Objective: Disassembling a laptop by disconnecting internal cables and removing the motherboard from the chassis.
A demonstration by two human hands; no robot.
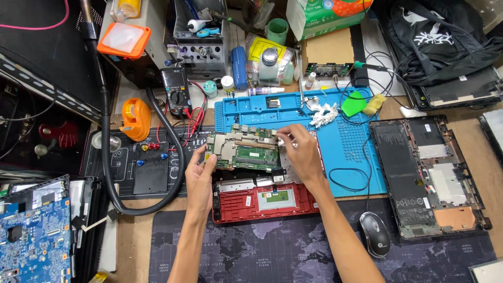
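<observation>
Motherboard (246, 149), green with a pale metal shield over its left part, sits lifted between my two hands above the red laptop shell (267, 202), which lies on the near edge of the blue repair mat (346, 141). My left hand (201, 175) comes up from below and grips the board's left edge, thumb on top and fingers curled beneath it, closed on the board. My right hand (298, 154) reaches over from the right, its fingertips pinched on the board's upper right corner, the palm arched over the right end. The red shell shows a pale touchpad plate in its middle and a strip of silver just under the board. To the right of the mat lies a black laptop bottom cover (424, 178) with its inside facing up, and a black mouse (374, 233) rests on the dark world-map desk pad (272, 251) near my right forearm. On the mat's far side sit a white crumpled wipe (324, 114) and a green cloth (353, 103). Left of the mat I see a multimeter (175, 91) with red leads, an orange tool (135, 119) and a thick black hose (107, 152) looping round a black work mat. A blue circuit board (34, 238) lies at the far left, well apart from my hands.
</observation>
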